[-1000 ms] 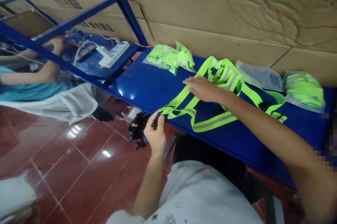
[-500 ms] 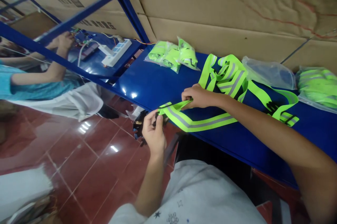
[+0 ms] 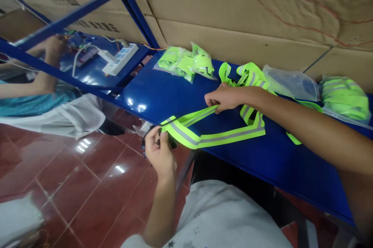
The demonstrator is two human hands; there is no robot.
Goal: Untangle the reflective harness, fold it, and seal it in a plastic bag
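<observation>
A neon-yellow reflective strap vest (image 3: pixel 221 137) with grey stripes lies stretched along the front of the blue table (image 3: pixel 163 96). My left hand (image 3: pixel 159 153) is off the table's front edge, fingers pinched on the dark buckle end of the strap. Over the table, my right hand (image 3: pixel 225 97) is closed on the strap further along, holding it taut. The rest of the vest bunches up behind my right forearm.
Bagged yellow vests (image 3: pixel 185 61) lie at the back of the table, an empty clear bag (image 3: pixel 291 84) and another bagged vest (image 3: pixel 345 98) to the right. Cardboard lines the wall. A person in a teal top (image 3: pixel 35 96) sits at left by a power strip (image 3: pixel 118 58). Red tiled floor below.
My right hand went from lying flat on the vest to gripping the strap and has drawn it back along the table. My left hand has pulled the buckle end leftwards, stretching the strap.
</observation>
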